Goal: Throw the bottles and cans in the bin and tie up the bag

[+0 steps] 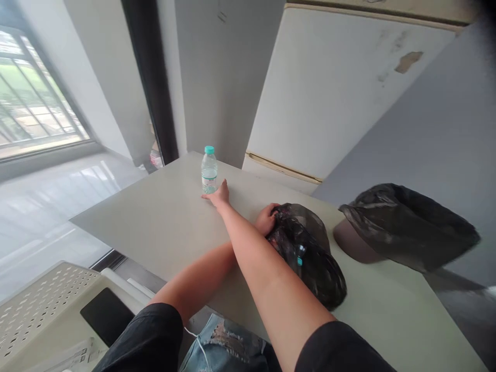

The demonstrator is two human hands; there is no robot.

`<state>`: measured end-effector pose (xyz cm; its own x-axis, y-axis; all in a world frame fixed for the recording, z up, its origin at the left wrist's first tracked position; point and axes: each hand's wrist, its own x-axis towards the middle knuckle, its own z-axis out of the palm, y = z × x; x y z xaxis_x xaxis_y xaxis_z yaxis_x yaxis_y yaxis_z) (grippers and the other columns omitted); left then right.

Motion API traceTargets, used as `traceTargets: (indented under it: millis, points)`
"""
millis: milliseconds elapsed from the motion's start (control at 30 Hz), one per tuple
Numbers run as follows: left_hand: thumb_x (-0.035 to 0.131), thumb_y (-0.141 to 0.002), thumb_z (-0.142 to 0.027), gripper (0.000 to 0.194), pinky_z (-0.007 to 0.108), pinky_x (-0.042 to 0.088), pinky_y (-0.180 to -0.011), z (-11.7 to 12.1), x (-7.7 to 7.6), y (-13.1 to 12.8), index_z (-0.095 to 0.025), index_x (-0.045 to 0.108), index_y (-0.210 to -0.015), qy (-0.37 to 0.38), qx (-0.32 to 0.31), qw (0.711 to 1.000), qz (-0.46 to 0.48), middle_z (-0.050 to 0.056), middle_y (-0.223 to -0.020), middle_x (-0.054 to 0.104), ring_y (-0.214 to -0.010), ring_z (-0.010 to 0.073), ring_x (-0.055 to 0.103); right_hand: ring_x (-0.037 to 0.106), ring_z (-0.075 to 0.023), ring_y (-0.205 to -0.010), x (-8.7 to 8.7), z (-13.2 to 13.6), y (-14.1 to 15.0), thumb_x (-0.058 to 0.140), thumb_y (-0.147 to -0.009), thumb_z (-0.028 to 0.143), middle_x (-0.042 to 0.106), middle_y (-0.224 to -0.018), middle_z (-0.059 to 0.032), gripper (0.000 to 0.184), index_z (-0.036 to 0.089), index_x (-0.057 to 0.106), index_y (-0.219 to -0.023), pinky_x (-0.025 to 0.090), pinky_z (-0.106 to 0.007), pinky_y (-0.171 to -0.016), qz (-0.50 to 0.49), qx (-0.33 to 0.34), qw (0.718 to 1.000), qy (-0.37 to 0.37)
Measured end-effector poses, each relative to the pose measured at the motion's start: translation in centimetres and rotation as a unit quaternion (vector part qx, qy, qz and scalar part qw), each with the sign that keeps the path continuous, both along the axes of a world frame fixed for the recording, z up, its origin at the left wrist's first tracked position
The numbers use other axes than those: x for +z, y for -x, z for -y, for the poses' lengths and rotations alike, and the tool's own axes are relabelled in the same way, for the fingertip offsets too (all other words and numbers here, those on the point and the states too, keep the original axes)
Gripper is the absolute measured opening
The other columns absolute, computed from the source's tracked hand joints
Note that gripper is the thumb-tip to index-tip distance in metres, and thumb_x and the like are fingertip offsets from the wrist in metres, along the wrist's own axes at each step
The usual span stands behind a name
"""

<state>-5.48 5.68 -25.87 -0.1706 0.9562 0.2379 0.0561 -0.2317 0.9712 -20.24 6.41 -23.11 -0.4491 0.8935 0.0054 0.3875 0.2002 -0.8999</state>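
Currently, clear plastic turquoise-capped bottle [209,173] is stood on pale bench [155,206], outside crumpled black plastic bag [315,279], w/ fingers of R hand [219,197] spread at bottle's base & bag edge pinched by L hand [265,221].

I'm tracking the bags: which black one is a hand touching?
The left black bag, touched by the left hand; the right black bag is untouched.

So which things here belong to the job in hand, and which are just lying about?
Likely in the job:
- clear bottle, right hand at its base
- nearer black bag, left hand gripping it

Apparently lying about:
- farther black bag
- flat black object
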Motion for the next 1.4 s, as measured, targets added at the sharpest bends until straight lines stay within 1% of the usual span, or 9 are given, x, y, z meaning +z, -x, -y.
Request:
traceTargets:
  millis: [133,333,500,600,700,900,1000,1200,1400]
  points:
    - [0.054,-0.092,-0.021,0.032,0.044,0.047,-0.114,0.0,0.4,0.1,-0.02,0.071,-0.119,-0.003,-0.006,1.0,-0.004,0.01,-0.125,0.075,-0.122,0.028,0.066,0.033,-0.0378,-0.161,1.7,2.0,-1.7,0.095,-0.06,0.023,0.028,-0.171,-0.0324,0.127,0.0,0.026,-0.164,0.036,-0.039,-0.129,0.075,-0.023,0.997,0.014]
    - [0.055,-0.09,-0.024,0.035,0.044,0.049,-0.113,0.0,0.7,0.2,-0.019,0.073,-0.121,-0.012,-0.019,0.999,-0.032,0.009,-0.123,0.077,-0.119,0.0276,0.067,0.047,-0.0452,-0.149,5.8,9.1,-6.1,0.08,-0.064,0.001,0.051,-0.153,-0.0352,0.082,-0.004,0.054,-0.142,0.041,-0.053,-0.124,0.087,0.014,0.996,-0.028]
    - [0.056,-0.089,-0.023,0.039,0.041,0.05,-0.111,0.6,1.2,0.0,-0.019,0.072,-0.124,-0.005,-0.029,0.998,-0.054,0.008,-0.127,0.077,-0.121,0.0276,0.067,0.069,-0.02,-0.11,11.1,15.9,-19.5,0.056,-0.104,0.02,0.074,-0.114,-0.0077,0.015,0.018,0.068,-0.112,0.055,-0.033,-0.104,-0.018,0.235,0.908,-0.345]
    - [0.057,-0.09,-0.024,0.037,0.04,0.051,-0.108,0.7,1.4,-0.3,-0.017,0.073,-0.124,0.002,-0.026,0.999,-0.038,0.009,-0.125,0.077,-0.12,0.0276,0.067,0.069,-0.0178,-0.104,12.8,15.0,-29.6,0.057,-0.104,0.017,0.075,-0.111,-0.008,0.012,0.019,0.069,-0.102,0.057,-0.031,-0.098,-0.024,0.269,0.857,-0.438]
    - [0.057,-0.09,-0.024,0.034,0.039,0.051,-0.107,0.4,1.4,-0.5,-0.016,0.073,-0.119,-0.003,-0.011,1.0,-0.024,0.009,-0.122,0.078,-0.118,0.0272,0.068,0.07,-0.0153,-0.093,11.3,11.2,-36.7,0.058,-0.101,0.007,0.075,-0.106,-0.0043,0.018,0.02,0.069,-0.099,0.058,-0.027,-0.084,0.083,0.241,0.872,-0.417]
    - [0.06,-0.088,-0.03,0.032,0.038,0.051,-0.103,0.5,1.2,-0.6,-0.018,0.074,-0.115,-0.01,-0.017,0.999,-0.036,0.008,-0.117,0.078,-0.114,0.0275,0.068,0.067,-0.0247,-0.102,4.7,6.0,-40.0,0.061,-0.095,0.001,0.067,-0.131,-0.0111,0.024,0.02,0.073,-0.102,0.058,-0.036,-0.074,0.364,0.231,0.747,-0.506]
    - [0.06,-0.091,-0.033,0.029,0.036,0.051,-0.098,0.7,1.4,-0.6,-0.017,0.073,-0.111,-0.013,-0.028,0.999,-0.039,0.008,-0.11,0.078,-0.107,0.0259,0.069,0.065,-0.0249,-0.101,3.6,5.3,-40.5,0.06,-0.1,0.006,0.068,-0.128,-0.0115,0.021,0.02,0.075,-0.107,0.058,-0.041,-0.084,0.306,0.21,0.763,-0.529]
    - [0.061,-0.094,-0.039,0.02,0.032,0.049,-0.087,0.5,1.4,-0.7,-0.02,0.067,-0.097,-0.019,0.003,0.998,-0.064,0.003,-0.095,0.073,-0.094,0.022,0.064,0.063,-0.0213,-0.094,6.0,5.9,-43.2,0.087,-0.089,0.036,0.065,-0.115,-0.0064,0.03,0.031,0.076,-0.116,0.056,-0.038,-0.081,-0.066,0.089,0.912,-0.394]
    - [0.054,-0.098,-0.04,0.02,0.033,0.048,-0.088,0.3,1.0,-0.8,-0.022,0.061,-0.094,-0.012,0.013,0.997,-0.071,0.002,-0.094,0.07,-0.095,0.0215,0.062,0.066,-0.0254,-0.097,7.6,4.2,-45.7,0.088,-0.075,0.068,0.063,-0.11,-0.007,0.04,0.035,0.081,-0.097,0.06,-0.049,-0.088,-0.337,-0.065,0.907,-0.243]
